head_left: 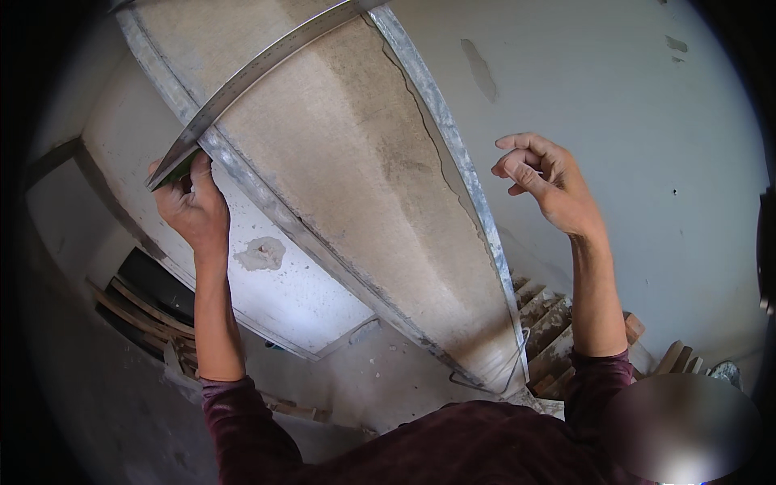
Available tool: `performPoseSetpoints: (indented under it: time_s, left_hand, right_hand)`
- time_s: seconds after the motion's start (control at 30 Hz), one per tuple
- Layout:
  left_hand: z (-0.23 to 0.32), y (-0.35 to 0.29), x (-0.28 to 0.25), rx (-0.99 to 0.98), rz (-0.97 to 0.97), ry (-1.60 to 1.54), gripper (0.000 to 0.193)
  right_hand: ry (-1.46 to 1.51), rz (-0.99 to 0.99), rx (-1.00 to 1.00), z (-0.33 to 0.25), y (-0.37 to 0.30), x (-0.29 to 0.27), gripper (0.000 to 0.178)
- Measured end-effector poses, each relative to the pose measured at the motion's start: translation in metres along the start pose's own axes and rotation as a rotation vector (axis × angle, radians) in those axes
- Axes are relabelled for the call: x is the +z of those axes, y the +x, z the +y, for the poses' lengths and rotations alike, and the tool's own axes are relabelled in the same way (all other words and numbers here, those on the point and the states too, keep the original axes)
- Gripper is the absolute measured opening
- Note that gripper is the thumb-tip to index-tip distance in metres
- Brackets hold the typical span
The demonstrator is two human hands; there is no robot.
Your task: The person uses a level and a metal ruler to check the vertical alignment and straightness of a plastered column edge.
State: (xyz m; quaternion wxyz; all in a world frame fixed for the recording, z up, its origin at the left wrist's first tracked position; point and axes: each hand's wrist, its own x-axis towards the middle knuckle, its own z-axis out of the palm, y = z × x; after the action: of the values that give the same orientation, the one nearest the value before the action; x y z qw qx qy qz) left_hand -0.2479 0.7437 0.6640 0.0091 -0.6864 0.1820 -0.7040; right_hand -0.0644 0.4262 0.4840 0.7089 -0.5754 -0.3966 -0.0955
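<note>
My left hand [200, 212] is closed around the lower left end of a long metal straightedge [242, 78]. A green patch shows on the straightedge by my fingers. It lies slantwise across a long, rough, beige-grey plastered surface [347, 137]. Grey metal strips edge that surface, one on the left [267, 187] and one on the right [454, 139]. A dark, wavy gap runs between the plaster and the right strip. My right hand [554, 182] is raised to the right of that strip, holding nothing, its fingers loosely bent and apart.
A pale grey wall [647, 162] with chipped spots rises on the right. Dusty boards and blocks [550, 319] are stacked below it. Wooden slats [145, 315] sit at the lower left. A bent wire [469, 383] crosses the plastered surface's near end.
</note>
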Motion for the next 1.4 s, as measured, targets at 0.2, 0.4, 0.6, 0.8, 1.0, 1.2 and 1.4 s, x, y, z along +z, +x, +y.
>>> performPoseSetpoints:
  time_s: [0.2, 0.4, 0.6, 0.8, 1.0, 1.2, 1.4]
  left_hand:
    - [-0.003, 0.0, -0.012, -0.009, 0.013, 0.013, 0.016]
    - [-0.019, -0.013, -0.063, 0.072, 0.144, -0.052, 0.017]
    - [-0.012, -0.065, -0.111, 0.051, -0.346, -0.561, 0.01]
    - [0.031, -0.149, -0.075, 0.119, -0.622, -1.012, 0.016]
    - [0.016, -0.201, -0.041, 0.227, -0.426, -0.928, 0.081]
    - [0.034, -0.236, -0.017, 0.053, -0.268, -0.87, 0.066]
    - [0.055, -0.25, 0.007, -0.08, -0.241, -0.942, 0.072]
  right_hand:
    - [-0.146, 0.318, -0.164, -0.023, -0.019, 0.022, 0.034]
    - [-1.127, 0.727, -0.857, -0.078, -0.073, 0.028, 0.063]
    - [-1.269, 0.241, -0.427, -0.104, -0.16, 0.098, 0.057]
    - [-0.454, 0.008, 0.078, -0.055, -0.289, 0.14, 0.017]
    - [-0.262, 0.435, 0.534, -0.084, -0.441, 0.169, 0.033]
    - [-0.877, 1.227, 0.899, -0.17, -0.536, 0.187, 0.037]
    - [-1.507, 1.571, 1.549, -0.191, -0.624, 0.152, 0.049]
